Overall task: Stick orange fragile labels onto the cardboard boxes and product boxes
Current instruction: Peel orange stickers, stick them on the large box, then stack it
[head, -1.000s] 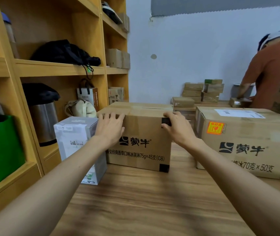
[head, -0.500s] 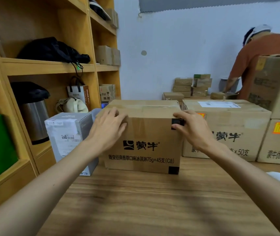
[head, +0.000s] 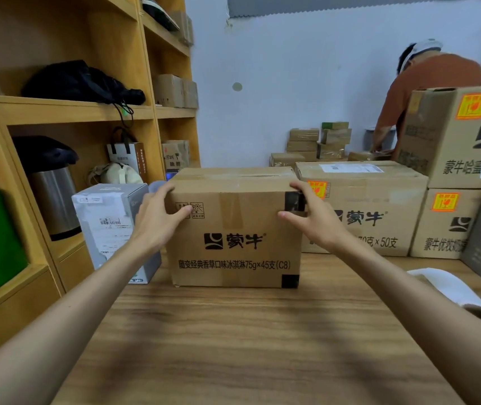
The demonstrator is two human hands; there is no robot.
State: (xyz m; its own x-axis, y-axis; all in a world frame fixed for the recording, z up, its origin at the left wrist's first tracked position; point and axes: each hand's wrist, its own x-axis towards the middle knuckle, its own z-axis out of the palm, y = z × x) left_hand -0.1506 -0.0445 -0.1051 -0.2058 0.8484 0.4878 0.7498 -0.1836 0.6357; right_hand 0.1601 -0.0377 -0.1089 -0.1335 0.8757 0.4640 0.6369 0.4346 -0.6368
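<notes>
A Mengniu ice-cream carton point(head: 234, 229) stood on the wooden table point(head: 233, 346), gripped at its upper front corners. The left hand point(head: 157, 220) curled round the carton's left edge, thumb on its front, while the right hand point(head: 318, 220) hooked over its top right edge. Just left of the carton stood a grey product box point(head: 107, 223). Right of it was a larger carton point(head: 379, 197) bearing an orange fragile label point(head: 319, 190).

Location type: goods packing and dispatch room. Printed cardboard cartons point(head: 362, 206), several bearing orange fragile labels point(head: 445, 202), stand stacked on the table point(head: 248, 346) at centre and right; small taped parcels point(head: 318, 141) are piled at centre rear. Wooden shelving point(head: 75, 111) at left holds further boxes point(head: 175, 90); a second person point(head: 426, 92) bends over the parcels at upper right.
</notes>
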